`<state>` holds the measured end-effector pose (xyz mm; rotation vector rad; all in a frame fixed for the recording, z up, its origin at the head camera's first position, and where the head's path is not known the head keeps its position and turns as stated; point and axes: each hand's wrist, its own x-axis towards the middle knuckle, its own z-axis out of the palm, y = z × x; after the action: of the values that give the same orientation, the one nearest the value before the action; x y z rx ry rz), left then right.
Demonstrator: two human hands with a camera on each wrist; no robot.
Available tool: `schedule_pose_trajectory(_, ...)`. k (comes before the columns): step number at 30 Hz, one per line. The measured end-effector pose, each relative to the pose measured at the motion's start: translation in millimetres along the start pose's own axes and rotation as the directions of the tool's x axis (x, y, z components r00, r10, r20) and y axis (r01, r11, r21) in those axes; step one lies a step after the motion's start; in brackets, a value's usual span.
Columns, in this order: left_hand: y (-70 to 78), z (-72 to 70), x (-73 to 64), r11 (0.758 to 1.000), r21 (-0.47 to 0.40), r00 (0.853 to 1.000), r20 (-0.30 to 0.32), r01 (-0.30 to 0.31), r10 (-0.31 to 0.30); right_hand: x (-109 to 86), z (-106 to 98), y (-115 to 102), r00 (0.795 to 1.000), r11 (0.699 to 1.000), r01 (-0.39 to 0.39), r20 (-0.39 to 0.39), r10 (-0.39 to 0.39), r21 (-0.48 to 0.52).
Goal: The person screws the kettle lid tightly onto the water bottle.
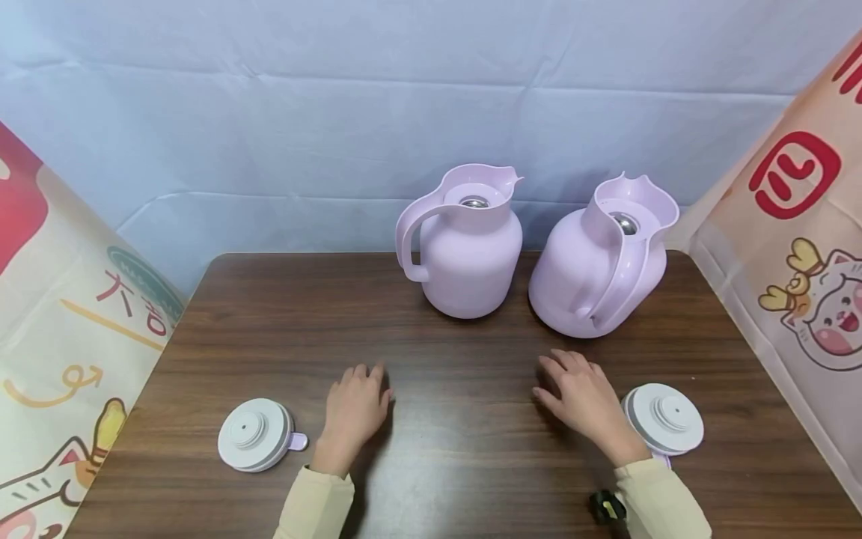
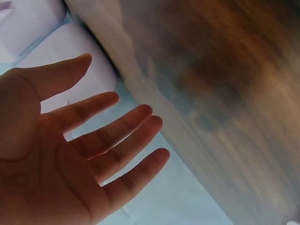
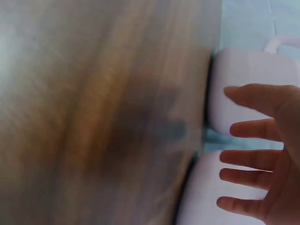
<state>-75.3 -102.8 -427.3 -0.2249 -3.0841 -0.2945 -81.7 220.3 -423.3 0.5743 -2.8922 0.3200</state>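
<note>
Lilac jugs (image 1: 469, 262) (image 1: 572, 262): two | white lids (image 1: 254, 434) (image 1: 665, 419): two | left hand (image 1: 353, 408), right hand (image 1: 584, 395): both relaxed, fingers loosely extended

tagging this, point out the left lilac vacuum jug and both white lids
Left lilac vacuum jug (image 1: 470, 256): head view, body
Left white lid (image 1: 249, 430): head view, raised centre
Right white lid (image 1: 670, 415): head view, raised centre

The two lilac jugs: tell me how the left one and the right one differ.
The left jug has its handle turned to the picture's left; the right jug has its handle facing the camera. The left jug's spout points right; the right jug's points toward the backdrop. The right jug's base sits slightly nearer the camera than the left jug's. Both are lilac and lidless.
</note>
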Motion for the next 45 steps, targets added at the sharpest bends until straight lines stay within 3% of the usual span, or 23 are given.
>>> schedule_pose_trajectory(9, -0.8, -2.9, 0.8, 1.0, -0.001, 1.0, 0.008, 0.002, -0.002, 5.8, -35.2, 21.1, 1.0, 1.0, -0.027, -0.009, 0.027, 0.008)
schedule_pose_trajectory(13, -1.9, -3.0, 0.3, 1.0, 0.001, 1.0, 0.024, 0.004, -0.004, 6.4, -49.3, 30.3, 0.998, 0.998, -0.059, 0.021, 0.059, 0.016)
schedule_pose_trajectory(22, -0.8, -4.1, 0.6, 1.0, -0.004, 0.998, 0.058, 0.008, -0.008, 12.0, -69.4, 47.7, 0.998, 0.995, -0.059, 0.023, 0.057, 0.085)
schedule_pose_trajectory(32, 1.8, -3.5, -0.3, 1.0, -0.025, 0.994, 0.112, 0.012, -0.009, 24.2, -78.8, 51.8, 0.994, 0.982, -0.044, -0.088, 0.061, 0.185)
schedule_pose_trajectory(45, 2.2, -0.5, -3.4, 0.999, -0.02, 0.985, 0.171, 0.037, -0.033, 34.1, -78.2, 57.5, 0.991, 0.965, -0.046, -0.111, 0.077, 0.26)
